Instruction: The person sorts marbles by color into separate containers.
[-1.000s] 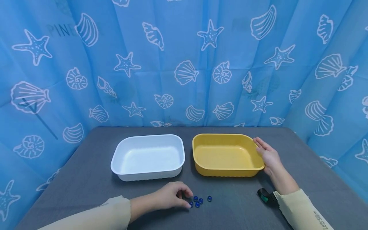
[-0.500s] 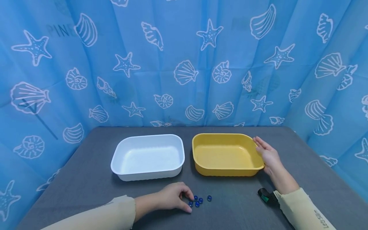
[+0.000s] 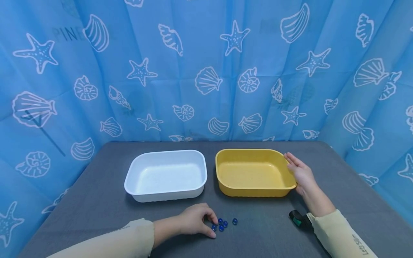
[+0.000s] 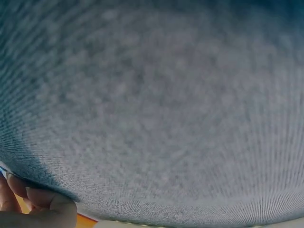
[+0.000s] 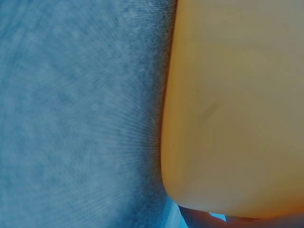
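Several small dark-blue glass marbles [image 3: 221, 228] lie in a loose cluster on the grey cloth, in the head view. At their left edge is my left hand [image 3: 195, 220], thumb and forefinger curved and apart, a marble [image 3: 214, 227] lying between the tips. The forefinger seems to touch the cluster; nothing appears pinched. In the left wrist view only the fingers [image 4: 52, 204] show at the lower left. My right hand [image 3: 304, 176] holds the right end of a yellow plastic basin [image 3: 255, 192] by its rim. The right wrist view is mostly basin wall [image 5: 232, 109], its fingers dark below the corner.
A white basin [image 3: 167, 197] stands left of the yellow one, with a narrow gap between them. A single marble [image 3: 235, 221] lies slightly right of the cluster. A black strap [image 3: 300, 219] is by the right wrist. Behind the table [image 3: 103, 215] hangs a blue shell-patterned curtain [image 3: 193, 71].
My left hand has shifted slightly right, and its thumb has moved away from the nearest marble, which shows more fully. The right hand and both basins stay in place.
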Demonstrator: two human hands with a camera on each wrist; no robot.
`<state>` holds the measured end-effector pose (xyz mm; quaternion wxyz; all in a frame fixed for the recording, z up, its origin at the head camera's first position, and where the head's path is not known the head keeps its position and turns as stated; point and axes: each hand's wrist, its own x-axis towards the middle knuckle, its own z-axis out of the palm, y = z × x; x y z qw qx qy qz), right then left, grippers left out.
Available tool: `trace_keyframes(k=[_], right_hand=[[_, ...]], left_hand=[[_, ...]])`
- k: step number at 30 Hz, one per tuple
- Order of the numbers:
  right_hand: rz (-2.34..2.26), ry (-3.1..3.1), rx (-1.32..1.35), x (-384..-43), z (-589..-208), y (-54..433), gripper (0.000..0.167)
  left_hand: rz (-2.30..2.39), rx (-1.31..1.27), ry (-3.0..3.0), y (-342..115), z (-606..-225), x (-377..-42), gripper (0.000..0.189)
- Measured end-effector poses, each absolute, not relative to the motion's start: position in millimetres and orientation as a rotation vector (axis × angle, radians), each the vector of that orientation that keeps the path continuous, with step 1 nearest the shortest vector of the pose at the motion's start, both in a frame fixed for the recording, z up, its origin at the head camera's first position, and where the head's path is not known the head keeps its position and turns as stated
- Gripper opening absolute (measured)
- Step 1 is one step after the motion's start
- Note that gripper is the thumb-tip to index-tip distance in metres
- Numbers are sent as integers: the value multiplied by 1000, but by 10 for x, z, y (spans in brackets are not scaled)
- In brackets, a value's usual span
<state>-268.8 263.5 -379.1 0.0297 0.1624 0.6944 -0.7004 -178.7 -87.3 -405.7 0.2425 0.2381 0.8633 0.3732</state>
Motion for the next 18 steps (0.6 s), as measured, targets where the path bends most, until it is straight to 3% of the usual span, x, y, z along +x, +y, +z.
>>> trace_keyframes(k=[18], right_hand=[[-2175, 2111, 476, -2673, -3773, 2644, 52]], left_hand=[[1011, 637, 2390, -835, -4048, -1797, 13]])
